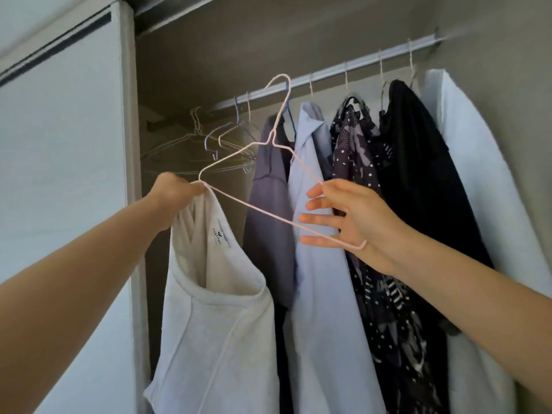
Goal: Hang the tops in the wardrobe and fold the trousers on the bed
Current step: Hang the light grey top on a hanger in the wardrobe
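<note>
Left hand (173, 189): grip clamped on top (215, 309) and hanger (272, 141) corner, below wardrobe rail (328, 71). Right hand (352, 216): fingers straight, apart, propping hanger's other end. Shirts (319, 234) hang behind.

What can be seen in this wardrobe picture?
hanger: 1, pink, held up before the garments
white top: 1, white, hanging below left hand
rail: 1, silver, across wardrobe top
empty hangers: several, pale, rail's left end
hung garments: 5, grey, light blue, patterned, black, white, along rail
sliding door: 1, white, left
left hand: 1, grips hanger corner and top
right hand: 1, fingers straight, at hanger's right end
</note>
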Action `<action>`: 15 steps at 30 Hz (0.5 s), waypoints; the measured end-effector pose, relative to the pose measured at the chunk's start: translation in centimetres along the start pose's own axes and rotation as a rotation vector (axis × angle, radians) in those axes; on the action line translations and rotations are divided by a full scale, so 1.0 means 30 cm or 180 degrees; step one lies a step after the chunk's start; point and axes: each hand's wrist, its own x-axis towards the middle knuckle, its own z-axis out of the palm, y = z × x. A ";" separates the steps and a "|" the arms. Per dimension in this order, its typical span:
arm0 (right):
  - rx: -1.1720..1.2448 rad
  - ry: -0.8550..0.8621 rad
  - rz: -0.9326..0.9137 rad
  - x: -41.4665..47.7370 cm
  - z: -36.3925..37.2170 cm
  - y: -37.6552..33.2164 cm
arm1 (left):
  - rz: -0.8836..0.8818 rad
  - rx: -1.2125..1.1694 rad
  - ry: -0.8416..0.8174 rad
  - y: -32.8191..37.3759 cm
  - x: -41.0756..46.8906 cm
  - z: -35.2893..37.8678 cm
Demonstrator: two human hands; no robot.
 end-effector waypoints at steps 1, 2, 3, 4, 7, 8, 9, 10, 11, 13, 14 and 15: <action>0.0089 -0.0103 0.0020 -0.028 -0.026 -0.003 | 0.0035 0.0197 0.0061 0.007 -0.018 -0.006; 0.0121 -0.0177 0.0037 -0.053 -0.053 -0.003 | 0.0075 0.0389 0.0124 0.011 -0.031 -0.013; 0.0145 -0.0244 0.0044 -0.073 -0.076 -0.004 | 0.0098 0.0538 0.0163 0.014 -0.040 -0.019; 0.0203 -0.0309 0.0046 -0.090 -0.098 -0.003 | 0.0103 0.0624 0.0168 0.015 -0.045 -0.025; 0.0474 -0.0450 0.0097 -0.134 -0.159 0.008 | 0.0074 0.0502 0.0038 0.023 -0.062 -0.028; 0.0520 -0.0492 0.0115 -0.147 -0.177 0.014 | 0.0043 0.0460 -0.0016 0.024 -0.067 -0.029; 0.0533 -0.0521 0.0138 -0.161 -0.193 0.022 | -0.0016 0.0467 -0.0053 0.022 -0.074 -0.032; 0.0538 -0.0541 0.0163 -0.173 -0.209 0.034 | -0.0096 0.0506 -0.0074 0.017 -0.081 -0.036; 0.0543 -0.0547 0.0190 -0.184 -0.225 0.046 | -0.0170 0.0558 -0.0105 0.010 -0.086 -0.041; 0.0526 -0.0503 0.0287 -0.201 -0.254 0.070 | -0.0246 0.0646 -0.0226 -0.012 -0.085 -0.051; 0.0516 -0.0478 0.0344 -0.208 -0.266 0.081 | -0.0237 0.0694 -0.0281 -0.023 -0.083 -0.056; 0.0517 -0.0464 0.0403 -0.212 -0.275 0.090 | -0.0211 0.0769 -0.0325 -0.034 -0.083 -0.060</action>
